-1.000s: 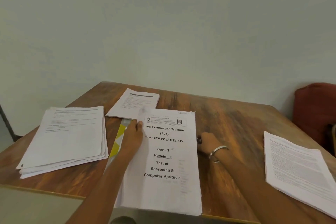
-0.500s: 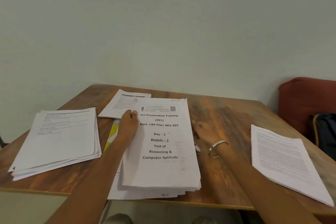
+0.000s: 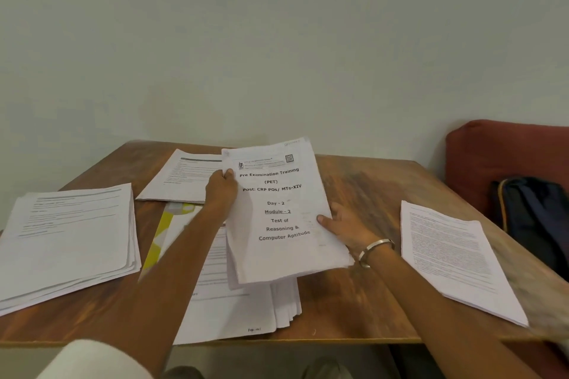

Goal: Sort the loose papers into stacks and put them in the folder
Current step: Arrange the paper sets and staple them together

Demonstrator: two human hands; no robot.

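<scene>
Head view, paper stacks: five counted on the brown wooden table (image 3: 363,194).
Held stack: one white bundle headed "Pre Examination Training" (image 3: 277,212), lifted at its far end and tilted, its near edge over the papers below.
Stack beneath: one fanned pile of white printed sheets (image 3: 240,308) at the near table edge, partly under the held bundle.
Left stack: one thick pile of white printed pages (image 3: 70,240), well apart from the held bundle.
Far stack: one thin set of white sheets with a dark header bar (image 3: 184,177), near the wall, just behind the left hand.
Right stack: one pile of densely printed white pages (image 3: 452,258), lying angled near the right edge.
Folder: one white folder with yellow patches (image 3: 163,234), flat between the left pile and the central papers, partly covered by the left forearm.
Left hand (image 3: 220,191): fingers curled round the bundle's left edge near its top.
Right hand (image 3: 348,226): thumb on top, fingers underneath, gripping the bundle's right edge; a silver metal bangle (image 3: 374,251) on the wrist.
Beside table: one red cushioned seat (image 3: 498,151) with one dark bag (image 3: 535,218) on it.
</scene>
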